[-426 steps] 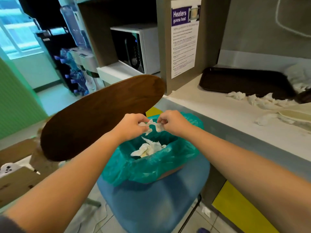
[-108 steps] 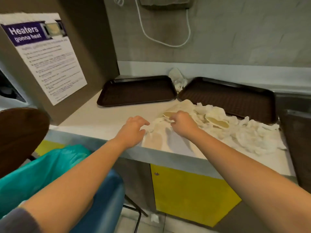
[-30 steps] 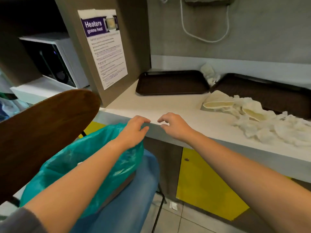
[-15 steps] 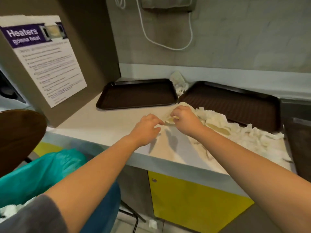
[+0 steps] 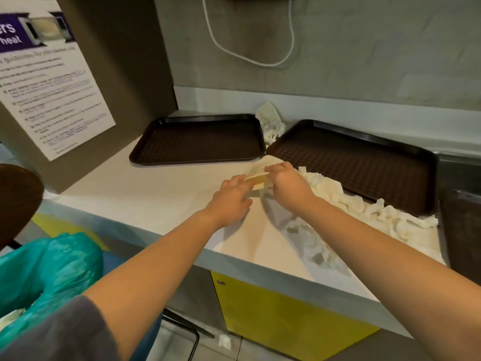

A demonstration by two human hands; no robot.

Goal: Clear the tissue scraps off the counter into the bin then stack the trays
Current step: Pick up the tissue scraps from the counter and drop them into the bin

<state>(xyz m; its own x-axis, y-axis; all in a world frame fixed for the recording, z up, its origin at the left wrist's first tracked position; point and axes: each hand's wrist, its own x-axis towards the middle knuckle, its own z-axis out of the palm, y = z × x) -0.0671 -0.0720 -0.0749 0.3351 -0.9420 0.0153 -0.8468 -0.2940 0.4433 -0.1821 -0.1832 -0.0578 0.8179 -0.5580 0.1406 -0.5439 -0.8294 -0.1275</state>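
head view. both hands meet over the middle of the pale table (image 5: 161, 194). the right hand (image 5: 289, 187) has its fingers curled round the left end of a tan-and-white piece at the head of the tissue scraps (image 5: 364, 207); this grip is closed on the paper. the left hand (image 5: 230, 199) lies just beside it, fingers fairly straight and reaching to the same piece; how far they touch it is hard to make out, since the right hand covers the join. the scraps run in a crumpled band from the hands to the right, along the near rim of the right tray (image 5: 364, 162), and partly under the right forearm, which hides their near part. a second clump of tissue (image 5: 270, 121) sits at the far wall in the gap between the two trays. the left tray (image 5: 200, 139) lies flat, well apart from the hands, with bare table between it and the near edge. at the right border a further dark surface (image 5: 463, 235) is cut off and cannot be identified. the bin (image 5: 44, 269), lined in teal plastic, stands low at the left below the table's near edge, cut off by the frame; a little white paper shows in its bottom corner. a brown rounded panel (image 5: 18, 201) is cropped at the left. a printed notice (image 5: 52, 84) hangs on the side wall, its text too blurred to read. a white cable (image 5: 250, 58) loops on the far wall.
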